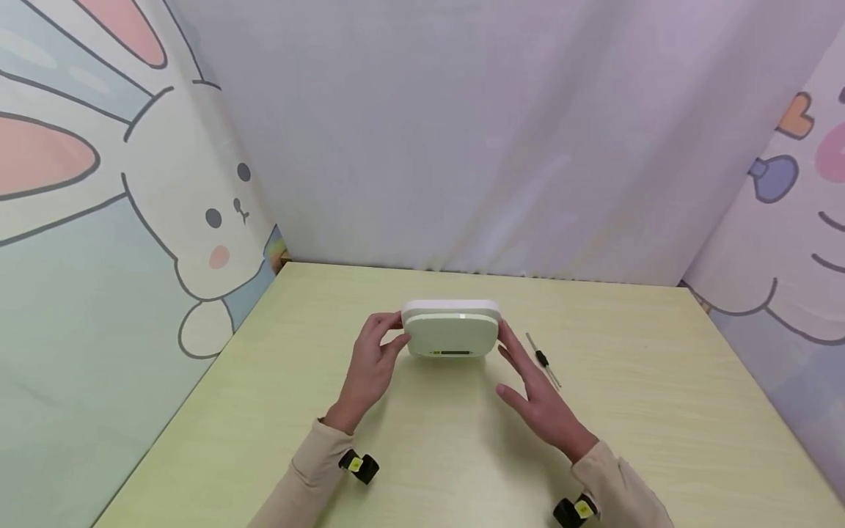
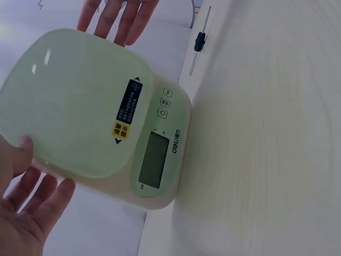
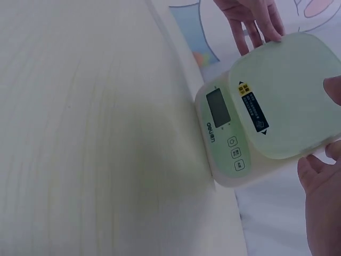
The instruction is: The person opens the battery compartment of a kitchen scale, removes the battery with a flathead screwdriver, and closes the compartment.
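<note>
A pale green and white kitchen scale (image 1: 452, 335) stands tilted up at the middle of the table, its plate and display facing me. My left hand (image 1: 371, 363) pinches its left edge, thumb at the plate and fingers at the side. At the right edge, my right hand (image 1: 538, 396) touches the scale with nearly straight fingers, its thumb held away. The left wrist view shows the dark display (image 2: 154, 160), three buttons and a black and yellow label (image 2: 128, 109). The scale's back is hidden.
A thin metal rod with a black middle piece (image 1: 543, 359) lies on the light wood table (image 1: 660, 381), right of the scale. Behind the table hangs a pale curtain (image 1: 462, 147). Cartoon-printed cloth (image 1: 165, 220) hangs at both sides.
</note>
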`<state>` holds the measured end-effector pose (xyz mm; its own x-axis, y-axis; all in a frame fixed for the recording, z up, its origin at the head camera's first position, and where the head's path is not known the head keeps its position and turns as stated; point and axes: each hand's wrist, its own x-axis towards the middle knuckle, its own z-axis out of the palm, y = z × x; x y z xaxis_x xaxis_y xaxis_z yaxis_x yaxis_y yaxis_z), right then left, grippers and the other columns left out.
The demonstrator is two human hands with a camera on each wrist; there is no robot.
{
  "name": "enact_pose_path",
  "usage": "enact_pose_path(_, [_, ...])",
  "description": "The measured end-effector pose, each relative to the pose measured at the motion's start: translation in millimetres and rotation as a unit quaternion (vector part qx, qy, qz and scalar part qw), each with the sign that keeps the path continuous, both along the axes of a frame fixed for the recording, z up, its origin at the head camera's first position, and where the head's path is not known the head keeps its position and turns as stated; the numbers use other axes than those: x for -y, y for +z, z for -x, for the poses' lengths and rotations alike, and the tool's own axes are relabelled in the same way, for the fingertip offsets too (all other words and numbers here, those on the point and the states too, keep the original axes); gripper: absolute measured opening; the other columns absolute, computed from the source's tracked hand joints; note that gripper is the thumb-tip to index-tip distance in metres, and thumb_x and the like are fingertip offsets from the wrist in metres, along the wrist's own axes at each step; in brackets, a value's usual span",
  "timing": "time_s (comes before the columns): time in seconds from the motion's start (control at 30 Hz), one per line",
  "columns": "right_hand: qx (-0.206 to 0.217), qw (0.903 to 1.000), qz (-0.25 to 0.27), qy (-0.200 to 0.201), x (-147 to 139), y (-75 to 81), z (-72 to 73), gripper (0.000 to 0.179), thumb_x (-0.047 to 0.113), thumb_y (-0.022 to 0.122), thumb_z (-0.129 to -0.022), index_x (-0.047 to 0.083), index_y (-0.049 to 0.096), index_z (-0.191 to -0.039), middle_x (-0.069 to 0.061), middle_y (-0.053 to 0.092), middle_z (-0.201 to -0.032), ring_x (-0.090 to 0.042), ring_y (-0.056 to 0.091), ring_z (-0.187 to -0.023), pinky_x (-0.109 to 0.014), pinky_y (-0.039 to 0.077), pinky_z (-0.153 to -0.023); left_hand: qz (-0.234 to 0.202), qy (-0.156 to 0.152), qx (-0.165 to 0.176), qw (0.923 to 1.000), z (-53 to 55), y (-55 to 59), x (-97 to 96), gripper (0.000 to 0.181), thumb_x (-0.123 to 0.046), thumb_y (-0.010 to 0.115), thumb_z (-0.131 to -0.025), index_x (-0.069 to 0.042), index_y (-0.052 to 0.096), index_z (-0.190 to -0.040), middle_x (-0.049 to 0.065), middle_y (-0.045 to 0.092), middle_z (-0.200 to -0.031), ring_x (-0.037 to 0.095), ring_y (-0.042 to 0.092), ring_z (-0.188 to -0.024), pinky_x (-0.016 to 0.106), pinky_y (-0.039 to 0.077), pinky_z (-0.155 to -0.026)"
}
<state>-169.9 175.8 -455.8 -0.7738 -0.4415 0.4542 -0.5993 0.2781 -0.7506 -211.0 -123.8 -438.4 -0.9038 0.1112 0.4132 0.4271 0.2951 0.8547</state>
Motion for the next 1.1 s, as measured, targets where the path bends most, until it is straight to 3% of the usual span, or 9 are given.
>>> enact_pose_path(0.2, [0.022, 0.9997, -0.009, 0.010, 2, -0.4, -8.2, 0.091, 0.003, 0.061, -0.104, 0.017, 0.001, -0.172, -0.006, 0.006, -0.180, 0.000, 0.015, -0.163, -0.010, 0.021, -0.127, 0.017, 0.033, -0.017, 0.9991, -2.8, -3.1, 0.7, 0.038, -0.003, 0.071, -0.098, -0.003, 0.068, -0.137, 0.010, 0.062, -0.128, 0.027, 0.064, -0.124, 0.033, 0.062, -0.099])
enact_pose_path(0.33, [0.023, 0.9993, -0.026, -0.011, 1, -3.2, -14.1, 0.091, 0.006, 0.062, -0.105, 0.018, 0.001, -0.172, -0.007, 0.008, -0.180, 0.000, 0.018, -0.161, -0.006, 0.019, -0.124, 0.071, 0.050, -0.008, 0.9962, -8.7, -4.8, 2.4, 0.039, -0.012, 0.073, -0.099, -0.011, 0.069, -0.138, 0.005, 0.072, -0.130, 0.023, 0.072, -0.120, 0.036, 0.063, -0.097])
enact_pose_path(0.5, [0.028, 0.9990, -0.021, -0.027, -1, -9.7, -22.4, 0.089, 0.004, 0.061, -0.104, 0.018, 0.005, -0.172, -0.007, 0.013, -0.179, 0.000, 0.026, -0.159, -0.007, 0.023, -0.123, 0.117, 0.036, -0.028, 0.9920, -16.2, -9.9, 6.2, 0.040, -0.011, 0.077, -0.096, -0.013, 0.069, -0.134, 0.005, 0.077, -0.126, 0.021, 0.077, -0.114, 0.035, 0.064, -0.095])
enact_pose_path(0.73, [0.013, 0.9999, -0.004, -0.002, -3, -18.6, -25.9, 0.090, -0.007, 0.061, -0.100, 0.010, 0.009, -0.171, -0.021, 0.018, -0.176, 0.003, 0.028, -0.158, -0.016, 0.034, -0.124, 0.138, 0.009, -0.065, 0.9883, -22.1, -21.2, 12.2, 0.043, 0.000, 0.082, -0.089, -0.010, 0.071, -0.130, 0.010, 0.074, -0.134, 0.026, 0.076, -0.117, 0.031, 0.063, -0.097])
enact_pose_path(0.9, [0.016, 0.9998, -0.005, 0.010, -3, -22.2, -30.4, 0.090, -0.007, 0.061, -0.100, 0.009, 0.009, -0.171, -0.021, 0.018, -0.176, 0.003, 0.026, -0.159, -0.016, 0.033, -0.124, 0.141, -0.010, -0.052, 0.9886, -24.2, -26.8, 14.2, 0.041, 0.005, 0.080, -0.089, -0.009, 0.072, -0.127, 0.013, 0.072, -0.139, 0.025, 0.075, -0.119, 0.029, 0.063, -0.095])
enact_pose_path(1.1, [0.041, 0.9987, -0.016, 0.025, -3, -26.4, -36.7, 0.091, -0.001, 0.063, -0.103, 0.013, 0.006, -0.171, -0.020, 0.010, -0.178, 0.007, 0.022, -0.158, -0.011, 0.027, -0.124, 0.134, -0.012, 0.005, 0.9909, -26.4, -30.2, 9.4, 0.040, 0.012, 0.075, -0.088, -0.007, 0.069, -0.123, 0.019, 0.069, -0.141, 0.030, 0.077, -0.115, 0.031, 0.065, -0.090])
